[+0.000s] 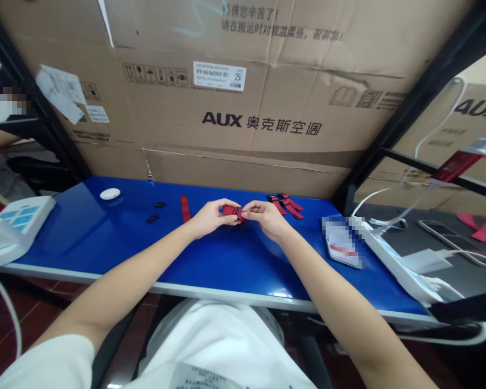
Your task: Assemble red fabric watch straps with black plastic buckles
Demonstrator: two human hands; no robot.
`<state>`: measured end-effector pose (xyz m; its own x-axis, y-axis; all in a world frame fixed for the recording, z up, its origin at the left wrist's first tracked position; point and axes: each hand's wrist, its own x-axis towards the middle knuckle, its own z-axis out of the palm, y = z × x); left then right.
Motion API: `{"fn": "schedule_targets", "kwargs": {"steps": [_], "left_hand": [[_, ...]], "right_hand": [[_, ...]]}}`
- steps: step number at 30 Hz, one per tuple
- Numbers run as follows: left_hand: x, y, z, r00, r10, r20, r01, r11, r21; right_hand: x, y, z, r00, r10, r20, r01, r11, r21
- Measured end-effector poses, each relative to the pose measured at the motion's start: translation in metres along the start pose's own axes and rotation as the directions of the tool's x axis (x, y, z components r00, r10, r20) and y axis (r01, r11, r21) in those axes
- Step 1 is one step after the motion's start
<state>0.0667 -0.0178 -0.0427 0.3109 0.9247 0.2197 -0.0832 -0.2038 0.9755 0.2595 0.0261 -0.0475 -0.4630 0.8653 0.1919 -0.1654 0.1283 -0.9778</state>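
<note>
Over the middle of the blue table, my left hand [210, 217] pinches a short red strap [230, 210] between thumb and fingers. A dark buckle shows on the strap, partly covered by my fingertips. My right hand [265, 217] closes thumb and forefinger on the strap's other end, almost touching the left fingers. Left of my hands a flat red strap [184, 208] lies on the table. Two black slide buckles sit farther left, a rear one [159, 205] and a nearer one [153, 219]. To the right rest red straps with black buckles [285, 205].
A large cardboard box [227, 156] stands behind the blue table [235, 270]. On the right are a phone [342, 243] and a white power strip [397, 265] with cables. A white round object [109, 193] and a white device [18, 221] occupy the left. Another person sits beyond the left frame post.
</note>
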Motion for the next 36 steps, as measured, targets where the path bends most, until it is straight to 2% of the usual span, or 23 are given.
{"fn": "schedule_targets", "kwargs": {"steps": [5, 10, 14, 16, 19, 23, 29, 33, 36], "left_hand": [[-0.001, -0.002, 0.000, 1.000, 0.014, 0.015, -0.015, 0.994, 0.109], [-0.001, -0.003, 0.005, 1.000, 0.020, 0.012, -0.021, 0.989, 0.146], [0.000, -0.002, 0.005, 0.988, 0.097, -0.120, -0.073, 0.978, 0.194], [0.001, -0.002, 0.004, 0.983, 0.109, -0.148, -0.074, 0.972, 0.222], [0.002, 0.000, 0.001, 0.981, 0.130, -0.142, -0.091, 0.963, 0.253], [0.002, 0.003, -0.003, 0.982, 0.128, -0.140, -0.094, 0.970, 0.225], [0.001, 0.001, -0.005, 0.987, 0.085, -0.138, -0.054, 0.975, 0.215], [0.003, -0.001, -0.002, 0.986, 0.051, -0.157, -0.033, 0.993, 0.111], [0.004, -0.002, -0.006, 0.986, 0.001, -0.168, 0.017, 0.995, 0.101]], "right_hand": [[-0.001, 0.006, 0.000, 0.999, 0.035, 0.028, -0.037, 0.997, 0.063], [0.000, 0.010, 0.002, 0.997, 0.072, 0.014, -0.072, 0.997, 0.026], [-0.001, 0.006, 0.001, 0.993, -0.120, 0.014, 0.121, 0.984, -0.131], [-0.003, 0.002, 0.002, 0.968, -0.240, 0.067, 0.249, 0.928, -0.278], [-0.007, -0.002, 0.004, 0.934, -0.329, 0.138, 0.355, 0.824, -0.441], [-0.009, -0.002, 0.004, 0.921, -0.369, 0.121, 0.373, 0.754, -0.541], [-0.008, 0.000, 0.001, 0.907, -0.400, 0.131, 0.393, 0.697, -0.600], [-0.010, -0.002, 0.004, 0.888, -0.427, 0.168, 0.432, 0.653, -0.622], [-0.011, -0.005, 0.002, 0.879, -0.413, 0.239, 0.459, 0.593, -0.662]]}}
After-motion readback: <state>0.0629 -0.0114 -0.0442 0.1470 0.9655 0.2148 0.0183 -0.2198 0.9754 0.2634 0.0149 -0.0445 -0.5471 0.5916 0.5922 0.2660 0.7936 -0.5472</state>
